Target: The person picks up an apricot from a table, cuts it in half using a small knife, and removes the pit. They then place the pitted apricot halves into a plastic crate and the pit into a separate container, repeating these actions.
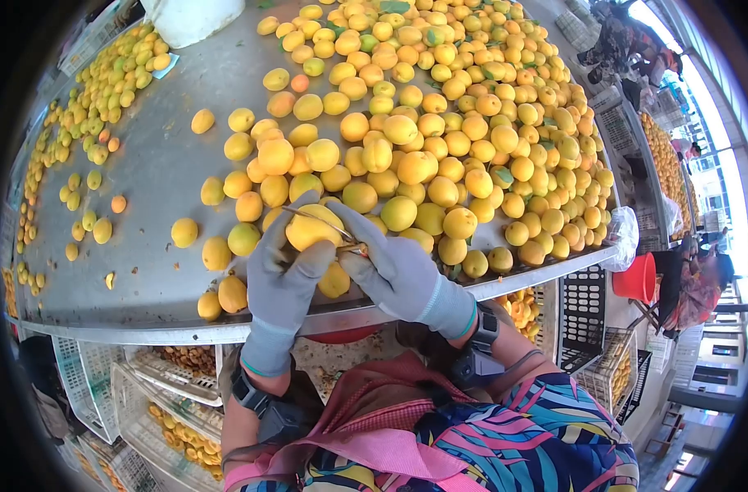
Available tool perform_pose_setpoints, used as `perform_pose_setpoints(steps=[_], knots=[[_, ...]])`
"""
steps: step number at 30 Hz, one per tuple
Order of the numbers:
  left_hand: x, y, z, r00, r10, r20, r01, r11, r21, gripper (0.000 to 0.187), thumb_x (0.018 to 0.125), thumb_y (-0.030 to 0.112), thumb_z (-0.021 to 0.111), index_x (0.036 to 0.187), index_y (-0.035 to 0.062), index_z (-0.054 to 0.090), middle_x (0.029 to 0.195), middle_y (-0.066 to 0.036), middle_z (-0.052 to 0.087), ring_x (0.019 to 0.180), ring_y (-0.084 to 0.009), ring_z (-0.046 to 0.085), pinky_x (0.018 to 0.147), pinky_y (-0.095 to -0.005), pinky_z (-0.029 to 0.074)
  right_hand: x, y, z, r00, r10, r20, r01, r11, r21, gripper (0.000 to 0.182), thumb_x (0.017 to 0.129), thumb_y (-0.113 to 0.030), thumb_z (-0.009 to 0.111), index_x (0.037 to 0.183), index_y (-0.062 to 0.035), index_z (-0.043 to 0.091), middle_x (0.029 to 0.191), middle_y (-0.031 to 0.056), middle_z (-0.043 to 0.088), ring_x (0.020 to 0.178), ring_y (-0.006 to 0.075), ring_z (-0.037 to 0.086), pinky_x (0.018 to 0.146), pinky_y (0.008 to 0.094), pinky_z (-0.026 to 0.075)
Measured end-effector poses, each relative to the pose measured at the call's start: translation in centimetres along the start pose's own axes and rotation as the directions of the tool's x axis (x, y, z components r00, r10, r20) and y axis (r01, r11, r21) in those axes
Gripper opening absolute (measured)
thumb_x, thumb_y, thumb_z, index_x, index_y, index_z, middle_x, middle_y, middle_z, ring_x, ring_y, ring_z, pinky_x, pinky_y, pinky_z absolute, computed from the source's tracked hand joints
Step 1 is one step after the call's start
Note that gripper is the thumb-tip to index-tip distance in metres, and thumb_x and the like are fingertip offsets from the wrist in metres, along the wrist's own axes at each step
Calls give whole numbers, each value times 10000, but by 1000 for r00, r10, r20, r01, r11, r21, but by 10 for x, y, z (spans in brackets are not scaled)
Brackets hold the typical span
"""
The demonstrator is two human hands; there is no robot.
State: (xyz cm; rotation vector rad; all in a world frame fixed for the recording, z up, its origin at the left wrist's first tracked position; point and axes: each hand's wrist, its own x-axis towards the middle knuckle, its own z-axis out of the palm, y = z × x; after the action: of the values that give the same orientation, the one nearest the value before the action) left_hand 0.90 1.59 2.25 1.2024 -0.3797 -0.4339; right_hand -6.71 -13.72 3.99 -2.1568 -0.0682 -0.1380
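My left hand [285,266], in a grey glove, is wrapped round a yellow apricot [310,233] above the near edge of the metal table [156,271]. My right hand [390,266], gloved in grey too, is closed on the handle of a small knife [353,247]. Its thin blade lies across the apricot, between my two hands. Many loose apricots [415,167] cover the table just beyond my hands. Part of the knife handle is hidden by my right fingers.
Greener apricots [120,78] lie along the table's far left. A white container [195,18] stands at the back. Crates [177,373] with cut fruit sit below the near edge. A red bucket [634,279] and another person [702,287] are at the right.
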Motion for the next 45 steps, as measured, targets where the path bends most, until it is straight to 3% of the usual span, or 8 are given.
perform_pose_setpoints(steps=[2,5,7,8,10,16,25,45], knots=[[-1,-10,-1,999,-22,-28,18,993,-116,533,848,204,704,1275,-36,495,1126,-57,602,1013,-129,566,883,-260,467,1,1,1,1000,-13,-17,13,1000,-13,629,910,-233,532,1444,-55,251,588,151,556,521,338,576,477,414,427],[-5,-15,1,953,-302,-37,261,874,-410,489,838,215,717,1223,-28,537,1078,-46,623,954,-123,581,836,-266,482,0,3,1,999,37,-16,-37,999,-20,633,907,-229,537,1443,-55,250,587,153,554,514,340,569,474,416,422],[-7,-8,3,995,-81,-65,79,996,-42,436,849,227,706,1181,-17,564,1029,-37,639,906,-114,589,797,-266,487,-2,0,-5,1000,14,4,-14,998,65,634,908,-228,535,1445,-60,242,593,160,556,520,345,570,479,419,423],[-6,-2,1,994,-84,-65,82,996,-40,436,849,227,706,1181,-17,564,1029,-37,639,906,-114,589,797,-266,487,-1,0,-5,1000,15,4,-16,998,68,634,908,-228,535,1445,-60,242,593,160,556,520,345,570,479,419,423],[-2,8,-2,992,118,53,-129,894,429,382,868,197,683,1169,-10,571,1008,-31,642,895,-104,589,793,-259,484,-1,-1,-5,997,39,60,-41,999,18,634,907,-222,534,1447,-71,238,595,167,558,536,350,578,489,420,429],[-2,-3,8,996,-17,-91,14,999,-34,407,829,155,710,1162,-17,550,979,-55,641,892,-94,587,789,-249,488,2,2,5,1000,-8,-23,9,999,45,628,908,-229,526,1443,-73,237,581,155,552,537,342,582,486,416,431],[-1,2,-2,999,31,11,-33,954,299,372,835,125,682,1138,-24,525,966,-59,630,852,-113,600,758,-248,498,-1,-4,5,998,23,60,-15,991,-131,657,900,-237,525,1453,-80,207,584,133,556,528,325,581,473,411,429],[-4,0,2,998,-56,-33,62,971,231,388,759,106,752,1054,-38,545,881,-54,647,791,-99,617,686,-237,516,-1,-1,-4,989,21,146,-9,997,-79,713,882,-263,569,1459,-72,196,579,122,546,516,302,581,468,393,424]])
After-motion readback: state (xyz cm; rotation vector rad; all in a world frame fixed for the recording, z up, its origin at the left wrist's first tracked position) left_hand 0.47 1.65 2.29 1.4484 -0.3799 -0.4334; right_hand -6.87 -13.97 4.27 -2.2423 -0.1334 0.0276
